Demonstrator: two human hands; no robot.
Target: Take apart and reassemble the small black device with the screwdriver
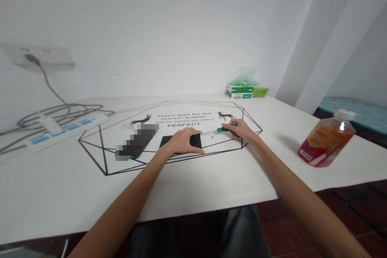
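Note:
My left hand (183,141) lies over a flat black rectangular box (196,141) on the table, thumb along its near edge and fingers at the far edge. Much of the box is hidden beneath the palm. In my right hand (240,129) is a screwdriver (223,129) with a green and black handle, held nearly level. Its thin shaft points left, towards the right end of the box; whether the tip touches it I cannot tell. Between the box and my right hand lie a few tiny dark bits (212,137), perhaps screws.
A dark phone (146,139), partly pixelated, rests left of the box. Further left are a power strip (69,131) and coiled grey cable (45,113). A drink bottle (326,139) stands at the right. Green and white boxes (240,90) sit against the wall.

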